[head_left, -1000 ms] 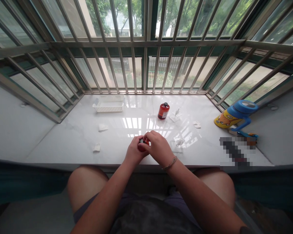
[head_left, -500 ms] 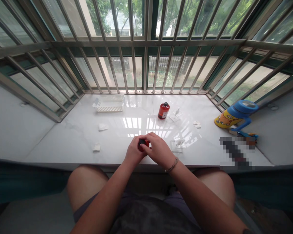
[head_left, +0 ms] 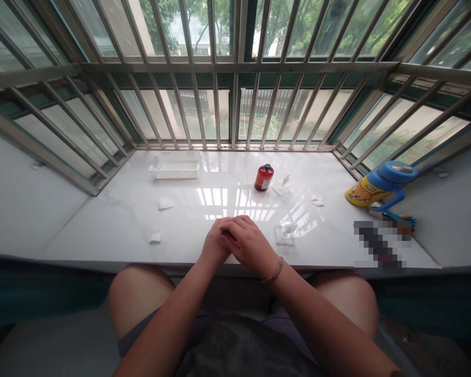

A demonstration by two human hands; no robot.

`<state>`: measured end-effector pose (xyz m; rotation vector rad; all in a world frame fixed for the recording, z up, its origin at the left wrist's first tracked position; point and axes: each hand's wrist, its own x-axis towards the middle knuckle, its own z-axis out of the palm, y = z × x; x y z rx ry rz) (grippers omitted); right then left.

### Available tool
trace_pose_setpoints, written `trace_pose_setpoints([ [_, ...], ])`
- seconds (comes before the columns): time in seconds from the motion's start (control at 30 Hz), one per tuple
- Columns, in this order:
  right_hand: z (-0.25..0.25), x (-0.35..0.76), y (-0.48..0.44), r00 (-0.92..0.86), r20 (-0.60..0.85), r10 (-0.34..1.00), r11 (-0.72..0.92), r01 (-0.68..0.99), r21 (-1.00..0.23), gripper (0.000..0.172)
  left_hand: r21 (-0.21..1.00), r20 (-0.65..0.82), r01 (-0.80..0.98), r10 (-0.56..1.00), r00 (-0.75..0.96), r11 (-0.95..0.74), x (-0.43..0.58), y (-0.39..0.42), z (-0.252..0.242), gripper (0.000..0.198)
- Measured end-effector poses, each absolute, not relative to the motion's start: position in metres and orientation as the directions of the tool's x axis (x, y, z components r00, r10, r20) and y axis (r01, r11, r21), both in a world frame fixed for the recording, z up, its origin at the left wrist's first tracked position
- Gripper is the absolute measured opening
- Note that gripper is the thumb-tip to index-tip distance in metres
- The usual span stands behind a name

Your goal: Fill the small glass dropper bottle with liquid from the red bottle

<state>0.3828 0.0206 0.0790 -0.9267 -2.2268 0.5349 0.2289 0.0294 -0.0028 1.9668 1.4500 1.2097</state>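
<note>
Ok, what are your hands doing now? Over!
Both closed together: left hand, right hand. Between them, small red thing, mostly hidden. Beside right hand, clear wrapper, apart.

Home bay window — barred window (head_left: 235, 78), white marble sill (head_left: 113, 220), child's cartoon bottle (head_left: 379, 186), trees outside

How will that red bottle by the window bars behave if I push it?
The red bottle stands upright on the glossy sill, so it would probably slide. Pushed near its dark cap, it might tip, then roll.
</note>
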Motion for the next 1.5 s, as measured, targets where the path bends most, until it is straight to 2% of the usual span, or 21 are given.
trace_pose_setpoints([
  [0.17, 0.076, 0.387, 0.021, -0.506, 0.447, 0.738, 0.656, 0.381, -0.651, 0.034, 0.784, 0.361, 0.535, 0.932, 0.021, -0.315, 0.230, 0.027, -0.006, 0.037],
  [0.3, 0.074, 0.385, 0.023, -0.393, 0.434, 0.811, 0.582, 0.466, -0.666, 0.038, 0.807, 0.341, 0.518, 0.940, -0.016, -0.284, 0.230, 0.026, -0.006, 0.030],
  [0.4, 0.069, 0.384, 0.028, -0.343, 0.403, 0.848, 0.529, 0.524, -0.668, 0.037, 0.820, 0.336, 0.499, 0.942, -0.020, -0.282, 0.229, 0.026, -0.007, 0.038],
  [0.53, 0.063, 0.388, 0.034, -0.308, 0.381, 0.872, 0.490, 0.511, -0.706, 0.034, 0.853, 0.312, 0.439, 0.950, 0.001, -0.281, 0.226, 0.026, -0.008, 0.054],
  [0.63, 0.061, 0.392, 0.034, -0.289, 0.354, 0.890, 0.455, 0.502, -0.736, 0.037, 0.878, 0.292, 0.394, 0.956, 0.006, -0.270, 0.226, 0.025, -0.008, 0.058],
  [0.77, 0.061, 0.395, 0.030, -0.286, 0.319, 0.903, 0.425, 0.503, -0.753, 0.034, 0.885, 0.297, 0.374, 0.955, 0.005, -0.277, 0.227, 0.025, -0.006, 0.056],
  [0.97, 0.064, 0.393, 0.024, -0.280, 0.345, 0.896, 0.442, 0.487, -0.754, 0.034, 0.879, 0.294, 0.391, 0.956, 0.001, -0.271, 0.228, 0.025, -0.005, 0.053],
  [1.17, 0.066, 0.382, 0.020, -0.359, 0.387, 0.849, 0.524, 0.482, -0.702, 0.038, 0.858, 0.283, 0.455, 0.959, -0.033, -0.238, 0.229, 0.024, 0.001, 0.028],
  [1.27, 0.068, 0.377, 0.020, -0.397, 0.392, 0.830, 0.551, 0.473, -0.688, 0.038, 0.853, 0.286, 0.465, 0.958, -0.036, -0.237, 0.229, 0.024, 0.002, 0.021],
  [1.5, 0.063, 0.377, 0.023, -0.403, 0.405, 0.821, 0.563, 0.449, -0.694, 0.042, 0.858, 0.276, 0.463, 0.960, -0.047, -0.223, 0.230, 0.024, -0.003, 0.027],
])
